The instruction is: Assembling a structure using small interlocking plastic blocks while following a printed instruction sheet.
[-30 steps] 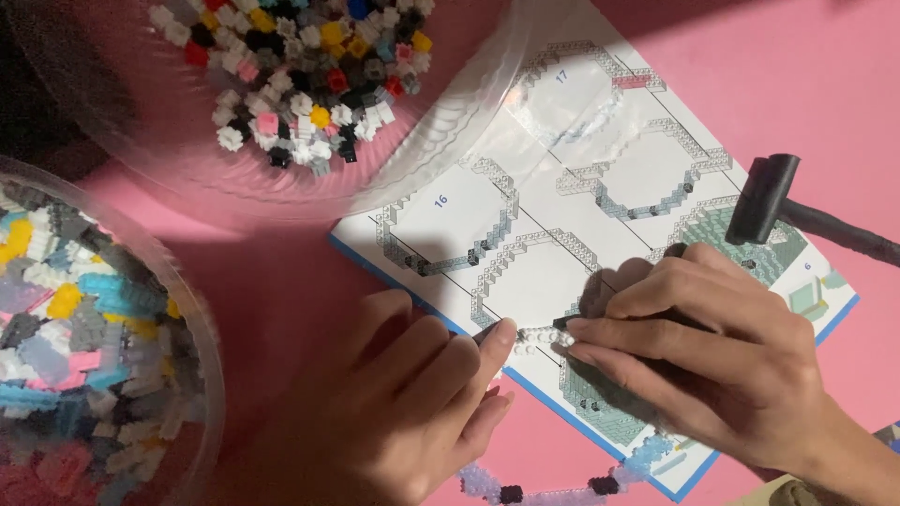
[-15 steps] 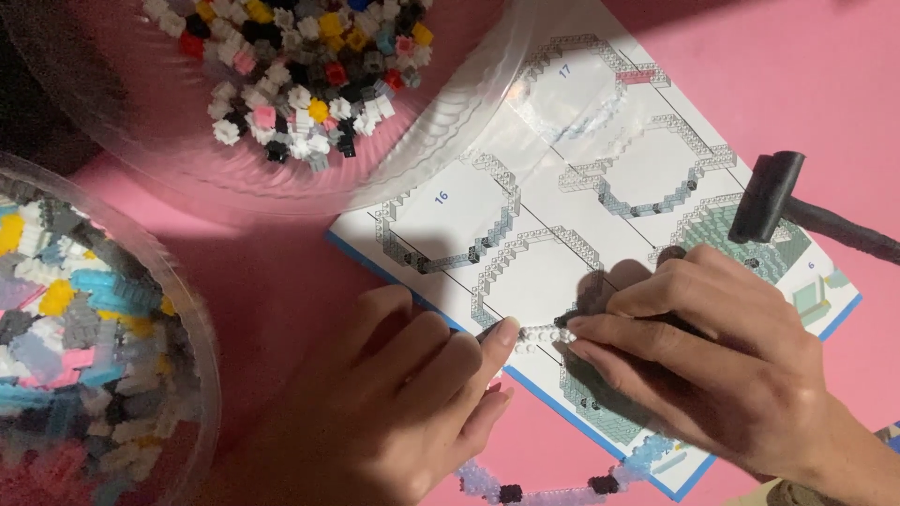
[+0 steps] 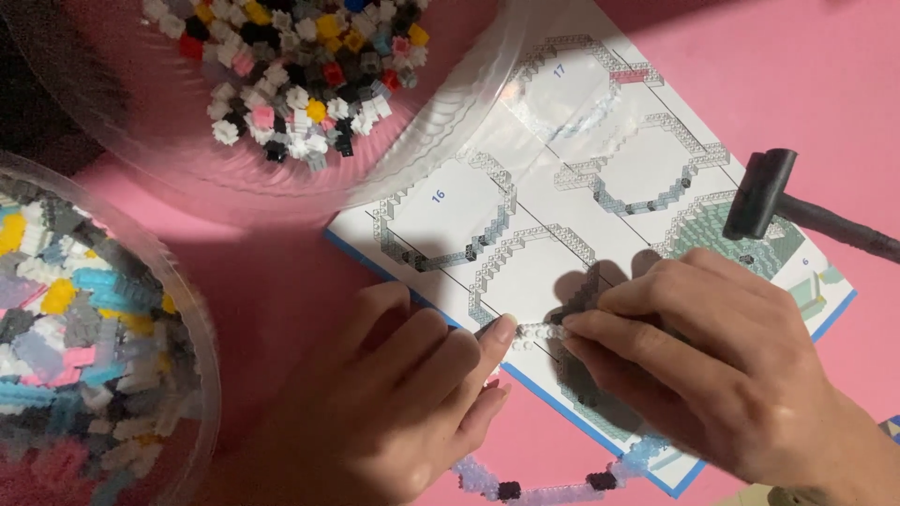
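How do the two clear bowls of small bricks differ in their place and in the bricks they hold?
The top bowl lies partly over the instruction sheet; the left bowl lies apart from it, beside the left hand. The top bowl's bricks are mostly white, black and red; the left bowl's are mostly grey, pale blue and pink. Both are clear plastic and hold some yellow bricks.

free: pink table upper right | blocked: bowls left, hammer right

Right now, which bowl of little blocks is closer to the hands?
The clear bowl on the left, full of grey, blue, pink and yellow blocks. It sits right beside the left hand. The other bowl lies farther off at the top, past the instruction sheet.
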